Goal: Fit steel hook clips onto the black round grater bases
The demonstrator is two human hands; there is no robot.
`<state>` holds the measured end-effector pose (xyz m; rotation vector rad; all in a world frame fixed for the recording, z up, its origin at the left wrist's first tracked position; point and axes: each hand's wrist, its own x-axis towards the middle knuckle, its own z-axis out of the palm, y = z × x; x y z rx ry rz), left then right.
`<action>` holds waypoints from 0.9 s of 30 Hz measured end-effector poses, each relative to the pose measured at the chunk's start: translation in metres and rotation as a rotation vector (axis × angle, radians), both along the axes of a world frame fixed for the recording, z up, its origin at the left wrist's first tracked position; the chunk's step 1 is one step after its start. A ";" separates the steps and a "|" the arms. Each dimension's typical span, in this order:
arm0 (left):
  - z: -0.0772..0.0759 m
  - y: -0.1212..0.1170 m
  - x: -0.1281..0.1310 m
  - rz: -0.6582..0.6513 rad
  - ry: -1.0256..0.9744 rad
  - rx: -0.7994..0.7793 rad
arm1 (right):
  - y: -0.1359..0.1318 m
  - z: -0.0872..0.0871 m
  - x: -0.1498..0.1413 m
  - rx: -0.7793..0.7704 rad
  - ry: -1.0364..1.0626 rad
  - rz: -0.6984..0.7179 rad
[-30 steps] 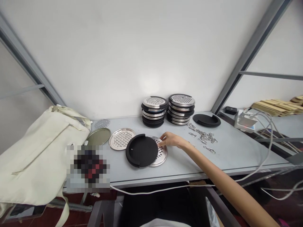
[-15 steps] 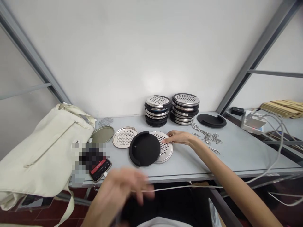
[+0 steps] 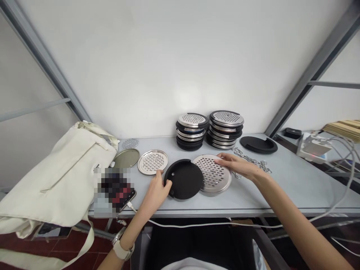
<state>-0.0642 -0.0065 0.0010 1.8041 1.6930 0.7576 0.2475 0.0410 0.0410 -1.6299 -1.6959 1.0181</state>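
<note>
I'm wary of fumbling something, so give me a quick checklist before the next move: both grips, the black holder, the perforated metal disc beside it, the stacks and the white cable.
1. Right grip on the perforated metal disc: ok, thumb on top near the edge.
2. Left grip firm on the black holder: cannot tell; it is at the left rim.
3. Disc fully visible: not ok, the holder hides part of its left edge.
4. Left stack and right stack standing: ok, both upright by the wall.
5. White cable away from the left forearm: not ok, the forearm crosses over it in this view.
</note>
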 end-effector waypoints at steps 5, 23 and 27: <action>-0.009 0.004 -0.004 0.020 -0.035 0.057 | 0.002 0.002 0.039 -0.083 0.251 -0.208; -0.007 -0.008 0.015 -0.002 -0.304 -0.067 | -0.027 -0.032 -0.038 -0.051 -0.008 -0.057; -0.012 -0.007 0.014 -0.050 -0.317 -0.075 | -0.033 -0.039 -0.044 0.097 -0.136 -0.084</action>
